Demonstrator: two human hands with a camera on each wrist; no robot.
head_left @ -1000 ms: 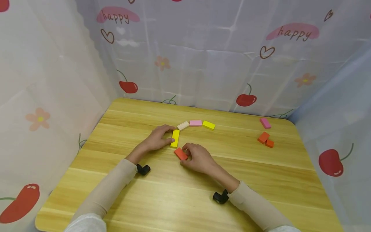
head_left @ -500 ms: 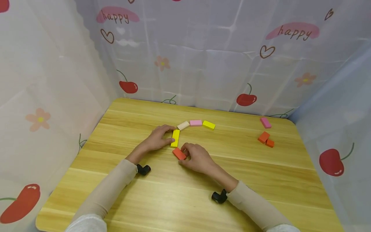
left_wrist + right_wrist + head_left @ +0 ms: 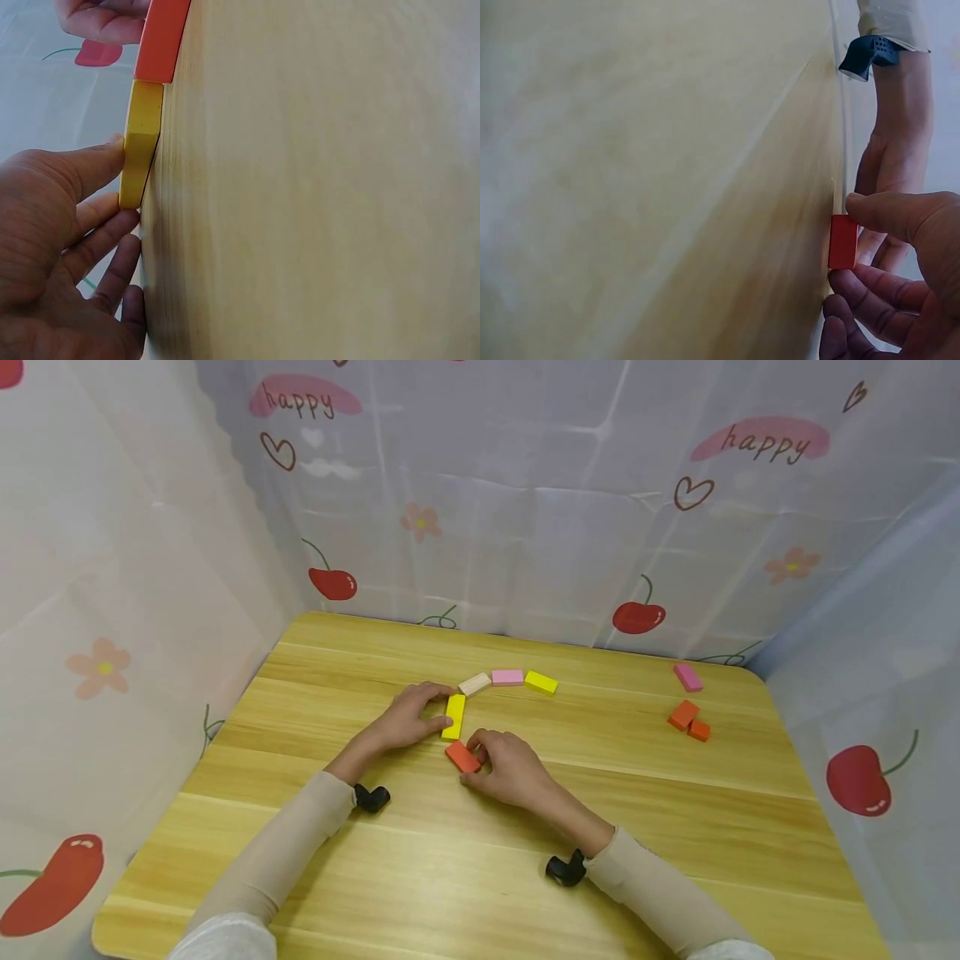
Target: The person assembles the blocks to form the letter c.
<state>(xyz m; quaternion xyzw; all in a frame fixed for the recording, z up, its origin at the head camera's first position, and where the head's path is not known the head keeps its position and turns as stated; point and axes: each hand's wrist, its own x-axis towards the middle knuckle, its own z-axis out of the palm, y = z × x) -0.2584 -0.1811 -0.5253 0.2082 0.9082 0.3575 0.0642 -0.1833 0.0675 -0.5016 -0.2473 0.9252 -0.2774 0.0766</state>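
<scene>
My left hand (image 3: pixel 407 718) holds a yellow wooden block (image 3: pixel 454 714) lying on the table, thumb on one side and fingers at its far end. With thumb and fingers, my right hand (image 3: pixel 513 768) pinches a red-orange block (image 3: pixel 462 757) just below the near end of the yellow one. In the left wrist view, the end of the red-orange block (image 3: pixel 161 45) meets the end of the yellow block (image 3: pixel 142 142). The right wrist view shows the red-orange block (image 3: pixel 843 241) between the right thumb and fingertips, with the left hand behind it.
A natural wood block (image 3: pixel 474 684), a pink block (image 3: pixel 507 677) and a yellow block (image 3: pixel 541 682) continue the curve beyond the left hand. At the table's right lie another pink block (image 3: pixel 687 677) and two orange blocks (image 3: pixel 683 715). Printed curtains (image 3: pixel 525 527) surround the wooden table (image 3: pixel 420 877).
My right hand has slid the red-orange block slightly left and away from me, closer to the yellow block's near end. The left hand and the other blocks stay put.
</scene>
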